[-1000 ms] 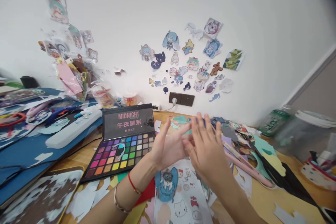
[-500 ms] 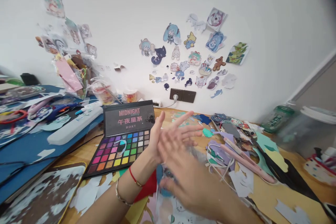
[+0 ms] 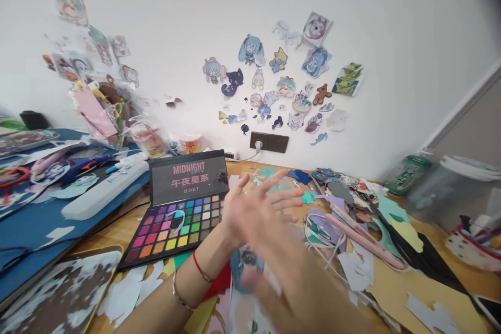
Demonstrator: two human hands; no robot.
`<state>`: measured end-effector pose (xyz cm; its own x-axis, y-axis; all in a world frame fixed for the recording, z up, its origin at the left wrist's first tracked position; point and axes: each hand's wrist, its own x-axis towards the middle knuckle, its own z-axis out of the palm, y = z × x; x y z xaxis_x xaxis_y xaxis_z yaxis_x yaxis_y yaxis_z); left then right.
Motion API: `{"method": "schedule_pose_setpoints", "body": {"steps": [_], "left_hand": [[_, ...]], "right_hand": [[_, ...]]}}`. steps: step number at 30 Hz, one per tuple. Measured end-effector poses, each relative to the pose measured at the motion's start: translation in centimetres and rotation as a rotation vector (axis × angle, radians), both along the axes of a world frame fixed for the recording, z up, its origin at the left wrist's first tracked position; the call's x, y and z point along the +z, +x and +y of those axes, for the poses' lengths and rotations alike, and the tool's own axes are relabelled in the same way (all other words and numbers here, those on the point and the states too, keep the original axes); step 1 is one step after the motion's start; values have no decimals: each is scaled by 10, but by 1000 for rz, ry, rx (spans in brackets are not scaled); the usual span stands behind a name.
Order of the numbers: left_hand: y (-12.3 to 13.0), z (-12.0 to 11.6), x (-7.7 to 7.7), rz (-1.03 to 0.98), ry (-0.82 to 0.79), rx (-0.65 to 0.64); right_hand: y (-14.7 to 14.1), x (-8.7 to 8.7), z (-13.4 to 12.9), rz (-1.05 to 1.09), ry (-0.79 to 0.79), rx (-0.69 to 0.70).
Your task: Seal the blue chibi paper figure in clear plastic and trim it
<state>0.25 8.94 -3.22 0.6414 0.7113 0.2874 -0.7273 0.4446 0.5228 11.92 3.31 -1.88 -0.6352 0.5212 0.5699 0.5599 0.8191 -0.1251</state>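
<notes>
My left hand [image 3: 238, 211], with a red string bracelet [image 3: 201, 267] and a pale bangle [image 3: 180, 292] at the wrist, is raised over the desk with fingers stretched and spread. Across its palm lies my right hand [image 3: 279, 258], smeared by motion, its fingers flat and its thumb held apart. No object shows in either hand. Below them is a printed sheet with a blue-haired figure [image 3: 245, 263], partly covered. Beside my left hand stands an eyeshadow palette [image 3: 170, 227] with its lid up; a pale blue ring-shaped piece lies on its pans.
A pink hair straightener [image 3: 364, 237] and a white cord lie among paper scraps at right. Further right are a green can [image 3: 409, 175] and a clear tub [image 3: 442, 198]. At left are a white power strip [image 3: 105, 190] and a paint-stained tray [image 3: 58, 292]. Cutouts cover the wall.
My right hand has shifted slightly across the left palm, still blurred. My left hand keeps its spread pose. The whole view has moved a little, so the surroundings sit slightly further left.
</notes>
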Motion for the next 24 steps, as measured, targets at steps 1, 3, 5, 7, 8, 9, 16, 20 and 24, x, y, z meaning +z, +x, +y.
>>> {"method": "schedule_pose_setpoints", "body": {"steps": [1,3,5,7,8,9,16,20,24], "left_hand": [[1,-2,1,16,13,4],[3,-4,2,81,26,59],[3,-4,3,210,63,145],[2,-2,4,396,114,223],[2,-1,4,513,138,299],[2,0,4,635,158,404],[-2,9,-14,942,179,946],[-14,16,-19,936,225,896],[-14,12,-14,857,271,726]], "right_hand": [[4,0,8,7,7,-68],[14,-3,27,15,59,-267],[25,-6,44,116,5,-425],[34,-8,54,296,-194,-435],[36,-9,55,383,-319,-403],[37,-9,54,453,-431,-376],[24,0,32,487,-527,-418],[70,6,38,226,-654,-419],[157,4,59,-67,-596,-785]]}}
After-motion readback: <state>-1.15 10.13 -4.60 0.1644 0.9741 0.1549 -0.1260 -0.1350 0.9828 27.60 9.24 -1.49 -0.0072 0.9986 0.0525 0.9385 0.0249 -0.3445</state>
